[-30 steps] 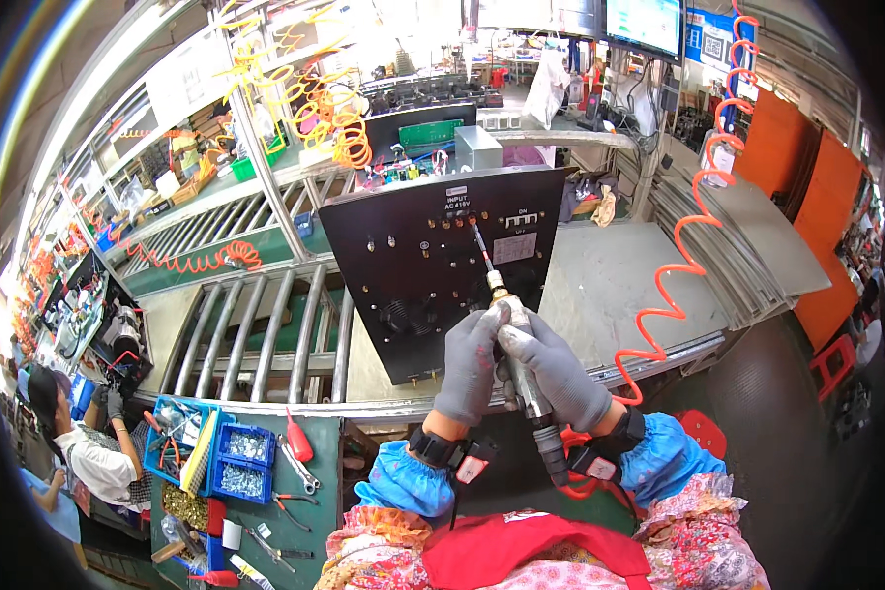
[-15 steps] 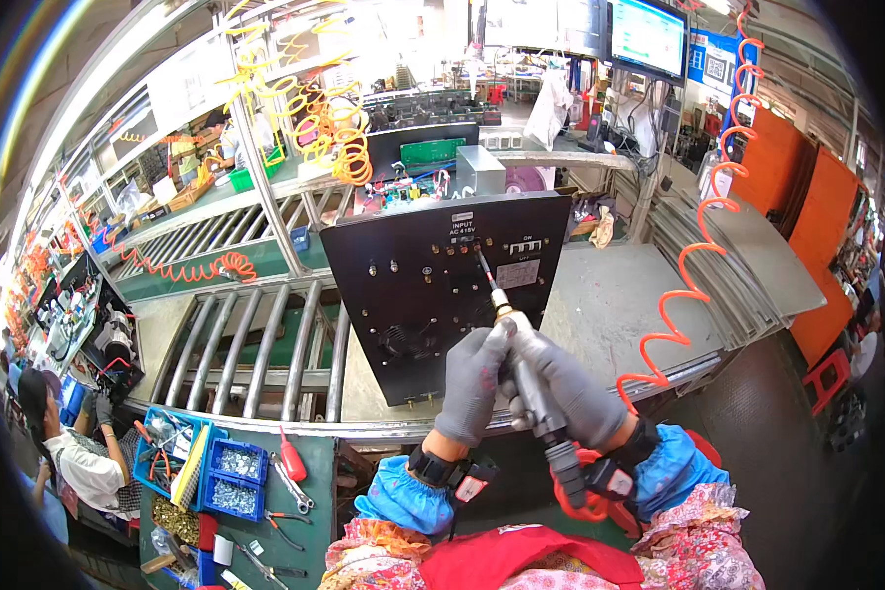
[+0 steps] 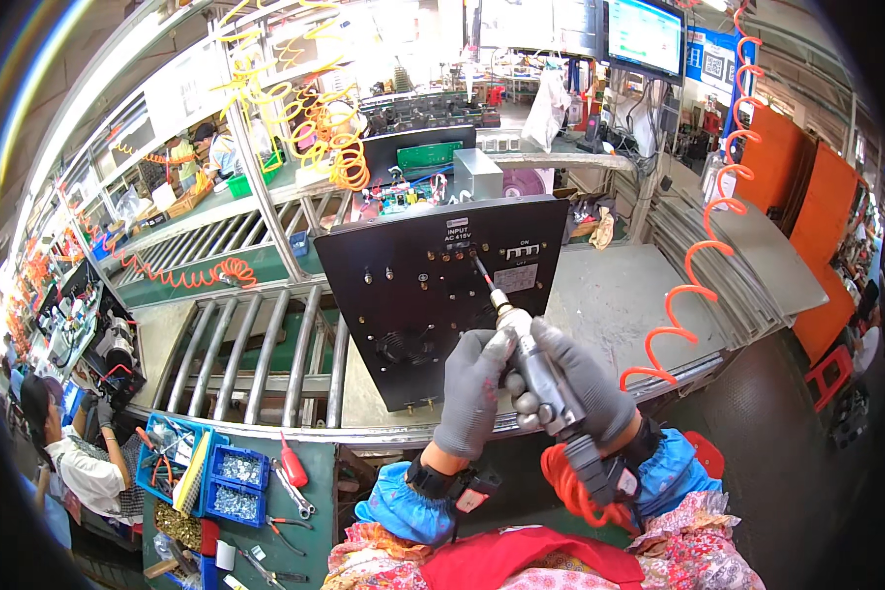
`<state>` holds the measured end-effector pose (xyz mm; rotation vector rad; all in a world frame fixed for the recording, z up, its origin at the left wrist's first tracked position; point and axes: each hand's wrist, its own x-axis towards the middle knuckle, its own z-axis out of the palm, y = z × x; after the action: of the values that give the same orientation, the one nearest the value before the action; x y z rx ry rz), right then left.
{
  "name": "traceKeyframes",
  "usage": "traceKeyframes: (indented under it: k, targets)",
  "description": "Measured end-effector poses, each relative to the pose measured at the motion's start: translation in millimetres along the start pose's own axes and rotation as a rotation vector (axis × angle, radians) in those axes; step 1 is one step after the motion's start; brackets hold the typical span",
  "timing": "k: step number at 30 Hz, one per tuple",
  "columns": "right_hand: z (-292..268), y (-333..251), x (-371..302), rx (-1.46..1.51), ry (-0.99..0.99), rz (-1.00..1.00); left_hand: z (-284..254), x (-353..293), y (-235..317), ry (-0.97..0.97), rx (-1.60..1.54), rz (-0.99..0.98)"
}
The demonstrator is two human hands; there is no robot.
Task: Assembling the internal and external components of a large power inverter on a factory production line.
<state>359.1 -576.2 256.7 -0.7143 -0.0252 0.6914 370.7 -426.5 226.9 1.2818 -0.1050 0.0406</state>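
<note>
A pneumatic screwdriver (image 3: 551,391) slants up from my hands, its long thin bit meeting the upper part of a black metal panel (image 3: 441,324) near a row of small terminals. My gloved right hand (image 3: 595,385) is wrapped round the tool's body. Closed at its front end, my gloved left hand (image 3: 475,388) steadies the tool below the silver nose. The panel stands tilted on the bench edge and carries screws, a label, a switch block and a round fan grille (image 3: 403,346). Electronic parts (image 3: 403,195) show behind its top edge.
Metal rollers (image 3: 256,354) run left of the panel. A green side table holds blue bins of screws (image 3: 238,482), a red bottle (image 3: 292,464) and pliers (image 3: 287,531). An orange coiled hose (image 3: 693,285) hangs at the right. A co-worker (image 3: 79,462) sits at the far left.
The rear of the screwdriver and my right hand have shifted slightly, and the red hose at its tail shows more coils. The bit stays at the terminal row.
</note>
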Motion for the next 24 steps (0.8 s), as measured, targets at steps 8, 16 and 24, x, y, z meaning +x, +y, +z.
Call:
traceKeyframes:
  k: [8, 16, 24]
  targets:
    - [8.0, 3.7, 0.9, 0.168, -0.084, -0.056, -0.2, -0.6, 5.7, -0.062, -0.053, -0.005]
    - [10.1, 7.3, 0.1, 0.0, -0.007, -0.039, -2.3, -7.0, 0.6, -0.015, -0.116, -0.052]
    - [8.1, 20.7, -15.5, -0.282, 0.197, -0.091, -26.0, 42.3, -11.2, 0.071, -0.485, -0.137]
